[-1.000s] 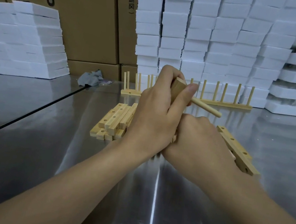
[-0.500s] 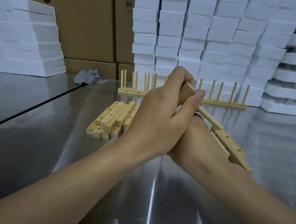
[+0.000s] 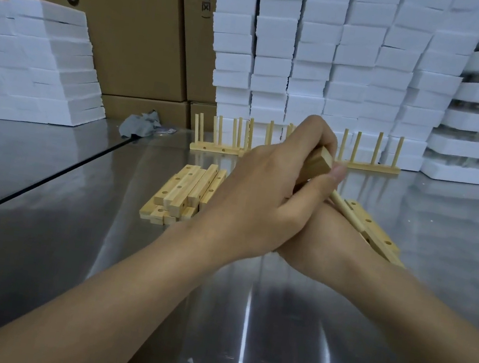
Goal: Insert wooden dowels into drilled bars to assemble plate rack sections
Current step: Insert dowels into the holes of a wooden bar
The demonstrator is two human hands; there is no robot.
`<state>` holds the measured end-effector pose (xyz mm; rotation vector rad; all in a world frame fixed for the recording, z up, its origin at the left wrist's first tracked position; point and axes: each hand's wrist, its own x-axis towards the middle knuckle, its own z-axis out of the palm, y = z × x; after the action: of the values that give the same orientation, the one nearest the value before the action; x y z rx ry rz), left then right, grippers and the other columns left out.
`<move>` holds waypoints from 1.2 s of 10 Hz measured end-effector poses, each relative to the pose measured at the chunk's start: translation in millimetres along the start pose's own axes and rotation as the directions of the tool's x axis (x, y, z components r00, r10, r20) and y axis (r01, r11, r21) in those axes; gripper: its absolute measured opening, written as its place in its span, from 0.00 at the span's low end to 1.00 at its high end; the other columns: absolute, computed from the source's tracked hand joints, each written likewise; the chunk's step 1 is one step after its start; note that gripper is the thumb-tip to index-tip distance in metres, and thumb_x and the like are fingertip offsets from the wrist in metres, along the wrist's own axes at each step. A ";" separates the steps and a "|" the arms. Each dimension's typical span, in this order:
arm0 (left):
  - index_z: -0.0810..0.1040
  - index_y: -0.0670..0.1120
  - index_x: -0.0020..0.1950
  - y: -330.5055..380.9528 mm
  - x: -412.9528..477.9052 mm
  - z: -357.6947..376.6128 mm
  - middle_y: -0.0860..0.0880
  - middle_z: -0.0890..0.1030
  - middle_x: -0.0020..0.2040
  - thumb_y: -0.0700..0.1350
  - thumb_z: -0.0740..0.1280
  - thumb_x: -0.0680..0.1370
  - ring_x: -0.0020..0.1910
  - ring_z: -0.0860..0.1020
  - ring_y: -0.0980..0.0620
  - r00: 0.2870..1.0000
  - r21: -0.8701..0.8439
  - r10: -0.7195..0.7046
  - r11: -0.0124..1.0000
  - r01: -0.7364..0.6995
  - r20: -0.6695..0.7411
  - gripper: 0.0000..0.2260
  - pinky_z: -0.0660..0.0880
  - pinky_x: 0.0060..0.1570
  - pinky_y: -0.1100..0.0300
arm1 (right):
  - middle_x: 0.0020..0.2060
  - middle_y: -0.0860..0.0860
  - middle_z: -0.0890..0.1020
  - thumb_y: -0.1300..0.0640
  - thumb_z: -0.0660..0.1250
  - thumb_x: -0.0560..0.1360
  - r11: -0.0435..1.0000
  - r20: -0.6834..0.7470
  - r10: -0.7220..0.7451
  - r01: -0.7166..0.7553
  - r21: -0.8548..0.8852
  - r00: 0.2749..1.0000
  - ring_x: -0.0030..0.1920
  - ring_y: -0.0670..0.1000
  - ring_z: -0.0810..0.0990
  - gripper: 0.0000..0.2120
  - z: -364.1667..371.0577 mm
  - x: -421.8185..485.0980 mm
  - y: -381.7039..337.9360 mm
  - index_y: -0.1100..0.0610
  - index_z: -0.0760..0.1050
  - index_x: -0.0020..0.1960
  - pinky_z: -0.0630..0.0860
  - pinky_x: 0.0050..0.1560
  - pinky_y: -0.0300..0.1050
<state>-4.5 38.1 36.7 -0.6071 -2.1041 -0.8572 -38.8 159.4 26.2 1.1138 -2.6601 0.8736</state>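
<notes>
My left hand (image 3: 260, 197) grips a short drilled wooden bar (image 3: 318, 162), whose square end sticks up past my thumb. A dowel (image 3: 347, 212) slants down to the right from under that bar. My right hand (image 3: 326, 242) lies under and behind the left hand, and its fingers are hidden. A pile of loose drilled bars (image 3: 186, 195) lies just left of my hands. More drilled bars (image 3: 379, 241) lie to the right, partly behind my right wrist. Finished rack sections (image 3: 218, 148) with upright dowels stand in a row at the back.
The work surface is a shiny metal table (image 3: 210, 318). White foam blocks (image 3: 315, 52) are stacked high behind the racks and at the left (image 3: 32, 54). Cardboard boxes (image 3: 125, 22) stand at the back left. A grey cloth (image 3: 142, 125) lies near them.
The dowel's free end has dropped from level to slanting down towards the bars on the right. My right hand has slid further under my left hand.
</notes>
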 end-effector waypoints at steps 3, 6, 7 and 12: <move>0.71 0.46 0.56 -26.8 12.9 -26.2 0.44 0.85 0.47 0.50 0.60 0.89 0.49 0.88 0.48 0.797 -0.367 -0.393 0.901 0.232 -0.459 0.08 0.85 0.51 0.48 | 0.66 0.48 0.73 0.50 0.74 0.77 0.976 -0.377 -0.087 0.004 -0.216 0.922 0.68 0.53 0.72 0.28 -5.8 28.5 39.5 0.48 0.68 0.74 0.72 0.69 0.59; 0.75 0.43 0.59 -53.3 15.0 -51.2 0.47 0.85 0.35 0.51 0.60 0.89 0.42 0.89 0.47 0.314 -0.914 -0.902 0.363 0.183 -0.295 0.12 0.85 0.35 0.57 | 0.67 0.44 0.75 0.35 0.65 0.78 0.973 -0.060 -0.123 0.109 -0.202 0.991 0.68 0.47 0.70 0.22 14.2 23.2 52.1 0.42 0.77 0.69 0.68 0.68 0.51; 0.76 0.42 0.52 -53.7 14.0 -53.9 0.48 0.84 0.31 0.51 0.61 0.89 0.38 0.89 0.48 0.281 -0.940 -0.927 0.300 0.164 -0.247 0.13 0.84 0.33 0.58 | 0.70 0.42 0.72 0.29 0.65 0.74 0.947 0.042 -0.132 0.138 -0.291 0.990 0.69 0.47 0.68 0.32 21.2 23.3 51.8 0.42 0.73 0.74 0.67 0.70 0.51; 0.75 0.42 0.57 -57.0 16.6 -50.5 0.47 0.83 0.33 0.50 0.63 0.88 0.35 0.87 0.48 0.299 -0.943 -0.939 0.241 0.229 -0.168 0.11 0.83 0.31 0.57 | 0.51 0.46 0.83 0.55 0.71 0.80 0.855 -0.113 -0.436 0.371 -0.361 0.893 0.52 0.52 0.78 0.08 41.9 25.2 31.4 0.47 0.84 0.58 0.75 0.51 0.51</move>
<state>-27.5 -34.6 52.8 0.4237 -0.9293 -2.2145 -74.3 138.2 -14.6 1.3500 -2.1815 0.4096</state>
